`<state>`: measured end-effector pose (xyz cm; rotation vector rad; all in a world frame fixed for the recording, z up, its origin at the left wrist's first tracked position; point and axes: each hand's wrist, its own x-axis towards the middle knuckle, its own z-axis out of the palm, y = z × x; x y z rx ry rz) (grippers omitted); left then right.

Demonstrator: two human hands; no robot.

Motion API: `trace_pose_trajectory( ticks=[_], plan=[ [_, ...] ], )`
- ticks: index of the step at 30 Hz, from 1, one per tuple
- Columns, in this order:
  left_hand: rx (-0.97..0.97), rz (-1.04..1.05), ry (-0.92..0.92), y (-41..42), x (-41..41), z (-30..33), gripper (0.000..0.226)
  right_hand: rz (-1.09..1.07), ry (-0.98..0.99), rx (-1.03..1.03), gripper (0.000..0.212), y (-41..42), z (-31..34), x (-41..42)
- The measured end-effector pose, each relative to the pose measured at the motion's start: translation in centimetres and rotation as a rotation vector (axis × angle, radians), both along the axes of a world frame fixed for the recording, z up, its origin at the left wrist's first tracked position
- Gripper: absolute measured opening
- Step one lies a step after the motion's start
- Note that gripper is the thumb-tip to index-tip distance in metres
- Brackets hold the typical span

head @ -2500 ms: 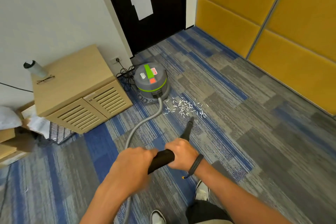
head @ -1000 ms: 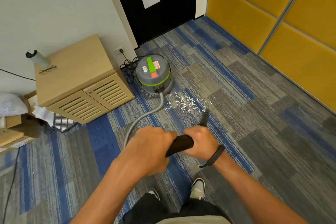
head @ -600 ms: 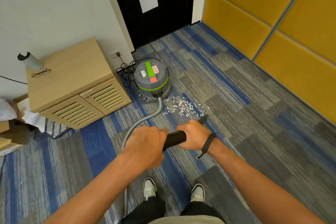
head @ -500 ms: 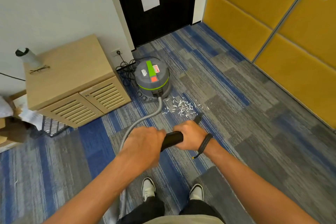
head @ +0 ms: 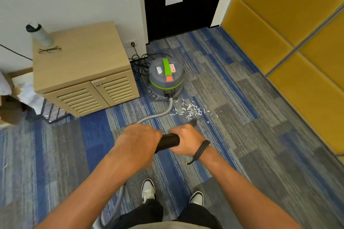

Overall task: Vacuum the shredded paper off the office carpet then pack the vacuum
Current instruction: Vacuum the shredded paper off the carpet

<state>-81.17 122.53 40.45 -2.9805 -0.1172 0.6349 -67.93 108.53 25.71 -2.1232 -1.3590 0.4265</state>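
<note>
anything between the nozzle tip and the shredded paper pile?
No: in the head view only bare carpet separates the nozzle tip from the shredded paper. The grey hose runs left of that gap.

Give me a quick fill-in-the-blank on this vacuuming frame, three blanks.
1. Both hands, left hand and right hand, grip the black ____ of the vacuum.
2. The shredded paper lies on the carpet just in front of the grey and ____ canister vacuum.
3. A pair of ____ lies on the wooden cabinet beside the tumbler.

Missing: wand; green; glasses
</note>
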Motion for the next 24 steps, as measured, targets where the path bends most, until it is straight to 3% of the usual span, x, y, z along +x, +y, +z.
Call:
trace_pose_trajectory(
  ticks=[10, 24],
  plan=[
    [-0.004, 0.030, -0.009, 4.2, -2.6, 0.7, 0.032, 0.024, 0.009, 0.063, 0.018, 4.7, -0.2, -2.5],
    [-0.111, -0.071, -0.008, 0.2, -1.7, 0.4, 0.025, -0.128, 0.048, 0.069, 0.006, -1.1, -0.7, -3.3]
  ],
)
